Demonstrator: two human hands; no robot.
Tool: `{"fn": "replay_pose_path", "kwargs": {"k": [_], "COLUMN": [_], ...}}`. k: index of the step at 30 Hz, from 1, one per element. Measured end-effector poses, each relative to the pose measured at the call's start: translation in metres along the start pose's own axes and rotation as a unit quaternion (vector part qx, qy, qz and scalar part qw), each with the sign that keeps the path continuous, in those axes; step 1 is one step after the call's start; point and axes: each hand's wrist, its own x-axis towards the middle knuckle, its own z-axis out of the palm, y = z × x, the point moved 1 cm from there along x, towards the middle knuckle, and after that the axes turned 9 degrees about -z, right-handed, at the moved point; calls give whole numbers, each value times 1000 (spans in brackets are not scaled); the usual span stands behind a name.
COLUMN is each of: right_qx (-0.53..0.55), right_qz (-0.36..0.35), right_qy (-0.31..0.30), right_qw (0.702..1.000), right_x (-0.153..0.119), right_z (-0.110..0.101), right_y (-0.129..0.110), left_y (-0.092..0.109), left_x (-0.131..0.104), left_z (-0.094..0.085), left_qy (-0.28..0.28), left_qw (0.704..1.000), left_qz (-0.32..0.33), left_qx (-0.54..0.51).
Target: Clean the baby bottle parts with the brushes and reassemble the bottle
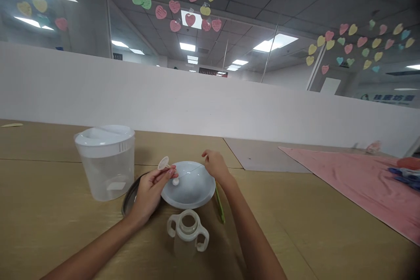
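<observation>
My left hand (150, 190) is closed on a small white bottle part with a round disc (163, 163) at its top and a small white knob (176, 181) showing below the fingers. It is above the left rim of a white bowl (188, 201). My right hand (216, 167) is closed over the bowl's upper right side, with a thin pale strand (195, 169) stretching from its fingers toward the bottle part. I cannot make out what kind of strand it is. Nearest me stands a clear two-handled baby bottle (187, 236), its mouth uncovered.
A lidded clear plastic bucket (110, 170) stands at the left. A dark round tray or lid (129, 201) lies partly under my left hand. A slim green item (220, 208) lies beside my right forearm. A pink cloth (361, 183) covers the right side, below a white partition (197, 105).
</observation>
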Motion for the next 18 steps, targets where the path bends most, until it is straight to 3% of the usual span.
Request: {"fn": "replay_pose_path", "kwargs": {"k": [2, 5, 6, 8, 9, 10, 15, 18], "right_qx": [3, 84, 187, 339, 357, 342, 226, 249], "right_qz": [-5, -63, -114, -222, -264, -290, -292, -261], "right_qy": [-7, -20, -37, -127, -164, -181, -144, -106], "right_qw": [1000, 994, 975, 905, 881, 875, 918, 926], "right_x": [-2, -10, -15, -27, -33, -39, -51, -49], "right_z": [-1, -23, -34, -52, -59, -64, -60, -59], "right_y": [-2, -22, -32, -54, -64, -72, -87, -86], "left_y": [6, 11, 11, 8, 6, 4, 0, -9], "left_x": [-5, -14, -17, -22, -24, -25, -24, -26], "left_z": [1, 4, 6, 9, 10, 11, 12, 5], "left_qy": [-5, -20, -27, -43, -50, -55, -64, -56], "left_qw": [1000, 999, 998, 995, 995, 995, 997, 993], "left_qz": [-9, 37, 56, 77, 77, 72, 46, 98], "left_qx": [-20, -3, 13, 37, 38, 32, 17, 33]}}
